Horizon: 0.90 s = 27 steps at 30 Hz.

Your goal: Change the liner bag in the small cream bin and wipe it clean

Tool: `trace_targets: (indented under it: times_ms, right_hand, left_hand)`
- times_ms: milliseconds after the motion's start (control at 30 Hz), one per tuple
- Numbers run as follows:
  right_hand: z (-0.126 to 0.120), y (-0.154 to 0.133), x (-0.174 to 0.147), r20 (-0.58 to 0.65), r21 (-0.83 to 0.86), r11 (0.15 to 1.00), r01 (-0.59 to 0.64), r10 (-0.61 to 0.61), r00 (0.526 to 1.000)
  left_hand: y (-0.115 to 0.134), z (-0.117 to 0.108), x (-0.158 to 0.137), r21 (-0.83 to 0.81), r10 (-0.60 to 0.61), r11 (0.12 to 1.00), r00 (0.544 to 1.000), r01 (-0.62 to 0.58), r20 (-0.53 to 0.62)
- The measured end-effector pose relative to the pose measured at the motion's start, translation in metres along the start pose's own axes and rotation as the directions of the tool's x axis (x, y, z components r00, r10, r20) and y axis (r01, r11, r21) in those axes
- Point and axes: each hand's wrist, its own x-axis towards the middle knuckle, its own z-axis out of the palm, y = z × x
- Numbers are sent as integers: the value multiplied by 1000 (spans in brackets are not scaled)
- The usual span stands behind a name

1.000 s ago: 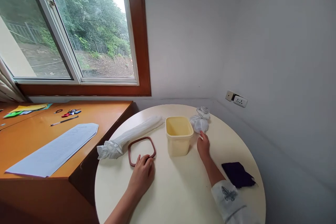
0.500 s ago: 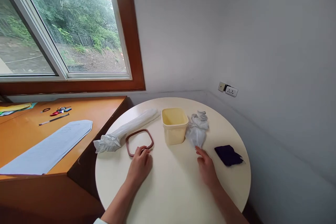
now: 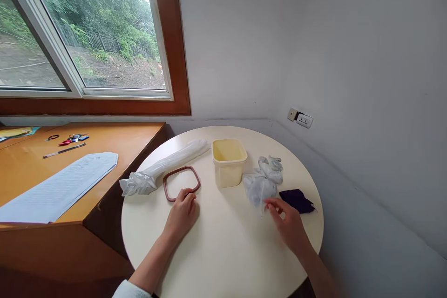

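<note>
My left hand [image 3: 182, 210] rests on the round table with its fingers curled over the near edge of a brown rounded-square rim [image 3: 166, 190]. Whether the rim's middle is clear plastic or bare, I cannot tell. On the right, my right hand [image 3: 288, 223] pinches the near end of a crumpled, translucent plastic bag [image 3: 260, 186] between thumb and fingers. Some whitish contents show faintly inside the bag. Between the hands, farther back, stands a pale yellow square tub [image 3: 229, 173], upright and uncovered. A dark purple folded cloth [image 3: 298, 200] lies just beyond my right hand.
A long, rolled plastic bag [image 3: 167, 164] lies along the round table's [image 3: 223, 260] left back edge. Left of it, a wooden desk [image 3: 139, 137] holds papers [image 3: 66, 186], a pen [image 3: 64, 150] and keys [image 3: 75, 138]. A wall socket [image 3: 304, 120] is at the back right.
My right hand has shifted right, turned inward and pinched the bag, which is now spread wider and nearer to the cloth. My left hand stays at the rim. The view has shifted slightly.
</note>
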Motion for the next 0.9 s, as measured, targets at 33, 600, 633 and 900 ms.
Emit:
trace_targets:
  times_ms: [33, 600, 633, 900]
  right_hand:
    - [1, 1, 6, -46, -30, 999, 29, -30, 998]
    - [-9, 25, 118, 19, -132, 990, -48, 51, 999]
    - [-9, 25, 117, 11, -128, 991, -43, 44, 999]
    - [-20, 3, 87, -52, -71, 994, 83, -87, 995]
  left_hand:
    - [-1, 1, 0, 2, -1, 1000, 1000, 1, 1]
    - [-4, 2, -1, 16, -41, 999, 999, 42, -26]
    - [-5, 2, -1, 7, -37, 999, 999, 38, -38]
    - [23, -7, 5, -157, 63, 984, 989, -84, -134]
